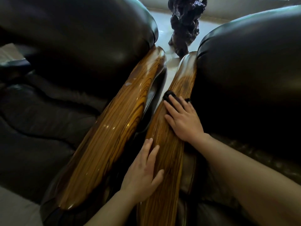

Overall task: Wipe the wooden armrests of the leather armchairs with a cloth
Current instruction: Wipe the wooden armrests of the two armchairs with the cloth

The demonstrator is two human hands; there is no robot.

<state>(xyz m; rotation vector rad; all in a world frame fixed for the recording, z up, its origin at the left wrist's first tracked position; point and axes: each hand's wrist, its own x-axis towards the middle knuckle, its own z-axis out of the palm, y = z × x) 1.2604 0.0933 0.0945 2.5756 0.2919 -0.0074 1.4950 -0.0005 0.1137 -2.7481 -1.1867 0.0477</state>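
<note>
Two glossy striped wooden armrests run side by side up the middle: the left armrest (112, 128) belongs to the dark leather armchair (73, 46) on the left, the right armrest (182, 79) to the armchair (252, 62) on the right. My right hand (184, 119) lies flat on the right armrest, pressing a dark cloth (169, 95) that shows beyond the fingertips. My left hand (145, 168) rests flat, fingers spread, on the near part of the same armrest and holds nothing. A whitish smear (128, 84) sits on the left armrest.
A narrow dark gap (154, 95) separates the two armrests. Beyond them, on the pale tiled floor (161, 26), stands a dark gnarled wooden sculpture (185, 23). Leather seat cushions (40, 119) lie to the left.
</note>
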